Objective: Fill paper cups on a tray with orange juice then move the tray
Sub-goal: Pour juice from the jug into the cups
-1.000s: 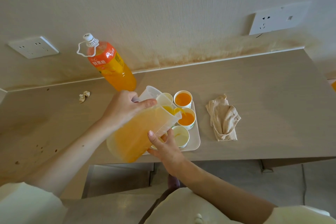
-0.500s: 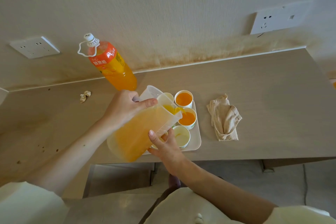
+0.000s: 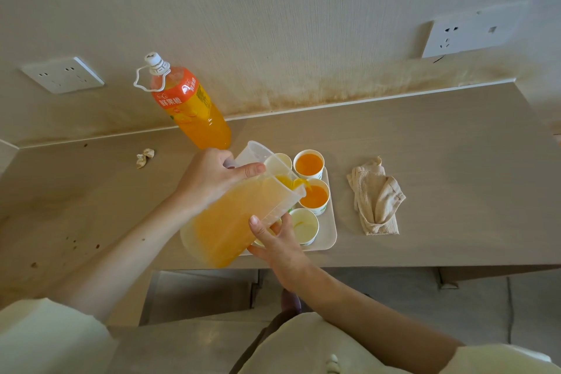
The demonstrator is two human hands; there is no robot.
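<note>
My left hand (image 3: 212,182) clasps the pitcher (image 3: 236,222) by its handle, tilting juice into the 2nd cup (image 3: 314,196) — my right hand (image 3: 276,243) steadies its wall by thumb; the fingers' hold I cannot tell.

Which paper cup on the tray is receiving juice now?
The middle right cup, where the jug pours; the cup behind it is full already, the nearer one nearly empty.

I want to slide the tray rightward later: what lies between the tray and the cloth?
Only bare countertop separates the tray and the crumpled cloth, as the head view shows.
</note>
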